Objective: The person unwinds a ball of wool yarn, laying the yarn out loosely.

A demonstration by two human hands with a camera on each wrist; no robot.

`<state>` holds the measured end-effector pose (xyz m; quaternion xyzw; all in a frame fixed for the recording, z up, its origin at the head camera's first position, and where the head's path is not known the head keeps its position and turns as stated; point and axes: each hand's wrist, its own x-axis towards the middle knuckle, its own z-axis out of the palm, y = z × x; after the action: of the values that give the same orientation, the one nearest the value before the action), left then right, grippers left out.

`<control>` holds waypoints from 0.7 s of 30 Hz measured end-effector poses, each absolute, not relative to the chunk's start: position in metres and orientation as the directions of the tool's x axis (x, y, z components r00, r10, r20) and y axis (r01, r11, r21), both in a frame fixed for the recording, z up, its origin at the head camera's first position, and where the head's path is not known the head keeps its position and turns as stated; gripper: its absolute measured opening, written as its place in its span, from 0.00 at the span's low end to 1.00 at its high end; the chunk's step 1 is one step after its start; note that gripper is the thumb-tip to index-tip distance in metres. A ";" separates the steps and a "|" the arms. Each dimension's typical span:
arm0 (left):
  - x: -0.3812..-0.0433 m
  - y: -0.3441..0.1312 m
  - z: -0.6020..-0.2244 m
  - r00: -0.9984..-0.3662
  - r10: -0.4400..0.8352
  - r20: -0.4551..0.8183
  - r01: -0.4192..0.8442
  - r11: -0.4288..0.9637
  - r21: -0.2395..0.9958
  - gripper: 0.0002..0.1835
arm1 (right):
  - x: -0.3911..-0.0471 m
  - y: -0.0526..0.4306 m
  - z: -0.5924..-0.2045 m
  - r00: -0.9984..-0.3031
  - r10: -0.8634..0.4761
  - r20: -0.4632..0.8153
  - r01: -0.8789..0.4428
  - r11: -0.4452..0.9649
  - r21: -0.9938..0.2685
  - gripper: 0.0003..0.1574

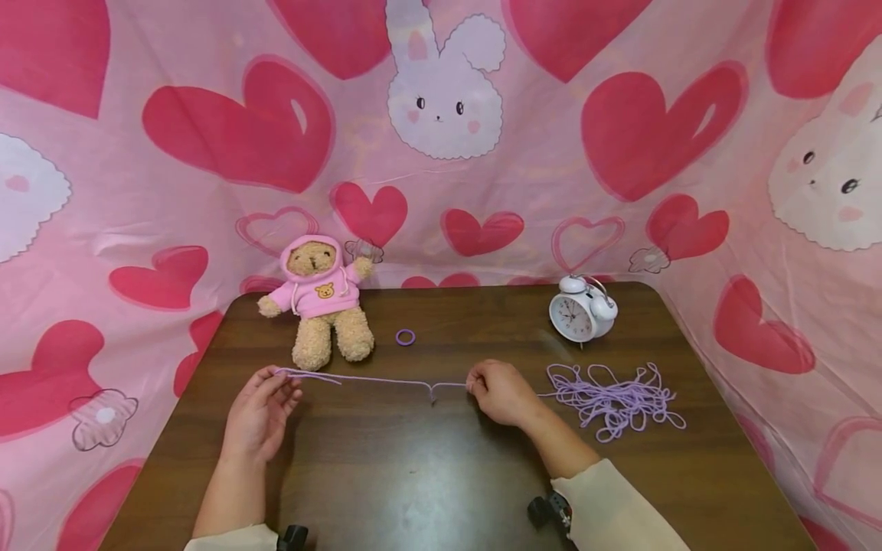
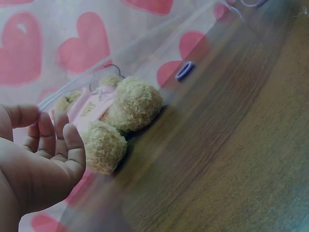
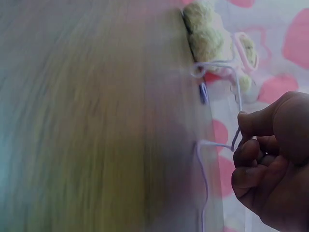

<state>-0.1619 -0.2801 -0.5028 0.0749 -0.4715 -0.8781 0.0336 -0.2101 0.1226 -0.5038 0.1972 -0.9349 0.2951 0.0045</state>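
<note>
A lilac yarn [image 1: 386, 379] stretches nearly level between the two hands above the table, with a small kink dipping down near its middle. My left hand [image 1: 258, 413] pinches one end between thumb and index finger, the other fingers loosely bent; a short doubled tail sticks out beside that grip. In the right wrist view, my right hand [image 3: 270, 159] pinches the yarn [image 3: 239, 96] between thumb and curled fingers. From there it runs to a loose tangled heap of yarn [image 1: 613, 402] on the table's right side. The left wrist view blurs the yarn.
Behind the left hand, a teddy bear [image 1: 320, 298] in a pink hoodie sits at the back of the brown table [image 1: 413, 474]. A purple ring [image 1: 405, 337] lies right of it. A white alarm clock [image 1: 582, 310] stands back right. Heart-print cloth [image 1: 441, 176] hangs behind.
</note>
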 end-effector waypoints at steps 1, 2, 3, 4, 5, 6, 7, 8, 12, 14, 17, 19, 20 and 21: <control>-0.162 -0.281 -0.503 -0.987 -0.130 -0.098 -0.010 -0.554 0.832 0.03 | -0.210 0.127 -0.504 -0.925 -0.358 0.126 -0.365 0.750 -0.551 0.10; -0.161 -0.281 -0.502 -0.987 -0.130 -0.096 -0.008 -0.555 0.832 0.03 | -0.210 0.131 -0.504 -0.927 -0.352 0.130 -0.362 0.751 -0.551 0.10; -0.161 -0.281 -0.502 -0.987 -0.130 -0.094 -0.006 -0.552 0.834 0.04 | -0.209 0.135 -0.505 -0.929 -0.346 0.132 -0.359 0.753 -0.552 0.10; -0.161 -0.282 -0.502 -0.987 -0.131 -0.091 -0.002 -0.557 0.830 0.05 | -0.209 0.139 -0.505 -0.930 -0.340 0.138 -0.358 0.754 -0.551 0.10; -0.160 -0.282 -0.502 -0.987 -0.131 -0.091 -0.003 -0.557 0.830 0.05 | -0.208 0.144 -0.506 -0.930 -0.336 0.148 -0.360 0.755 -0.548 0.10; -0.160 -0.283 -0.501 -0.987 -0.132 -0.091 -0.002 -0.557 0.830 0.05 | -0.208 0.148 -0.506 -0.931 -0.330 0.156 -0.360 0.756 -0.547 0.10; -0.160 -0.283 -0.501 -0.987 -0.134 -0.094 -0.003 -0.557 0.831 0.05 | -0.207 0.152 -0.507 -0.932 -0.326 0.162 -0.359 0.757 -0.546 0.10; -0.160 -0.283 -0.501 -0.986 -0.137 -0.095 -0.004 -0.553 0.833 0.05 | -0.207 0.157 -0.507 -0.933 -0.320 0.165 -0.357 0.758 -0.546 0.10; -0.159 -0.285 -0.501 -0.985 -0.140 -0.100 -0.004 -0.559 0.829 0.05 | -0.205 0.174 -0.504 -0.941 -0.301 0.157 -0.336 0.768 -0.545 0.10; -0.159 -0.285 -0.502 -0.986 -0.138 -0.097 -0.002 -0.564 0.826 0.05 | -0.203 0.183 -0.502 -0.945 -0.291 0.151 -0.326 0.776 -0.540 0.09; -0.158 -0.287 -0.503 -0.988 -0.130 -0.088 0.003 -0.576 0.817 0.05 | -0.201 0.196 -0.500 -0.949 -0.275 0.151 -0.313 0.792 -0.524 0.09; -0.158 -0.288 -0.504 -0.989 -0.127 -0.082 0.007 -0.578 0.816 0.06 | -0.199 0.204 -0.499 -0.948 -0.272 0.165 -0.318 0.795 -0.516 0.09; -0.157 -0.289 -0.505 -0.989 -0.126 -0.079 0.009 -0.579 0.815 0.06 | -0.198 0.208 -0.499 -0.948 -0.266 0.173 -0.318 0.799 -0.511 0.09; -0.157 -0.289 -0.505 -0.989 -0.127 -0.077 0.011 -0.579 0.815 0.06 | -0.197 0.211 -0.498 -0.948 -0.263 0.179 -0.318 0.801 -0.508 0.09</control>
<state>-0.1572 -0.2894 -0.5048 0.0635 -0.4570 -0.8864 0.0388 -0.1975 0.2114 -0.4979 0.1531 -0.9476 0.2761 0.0498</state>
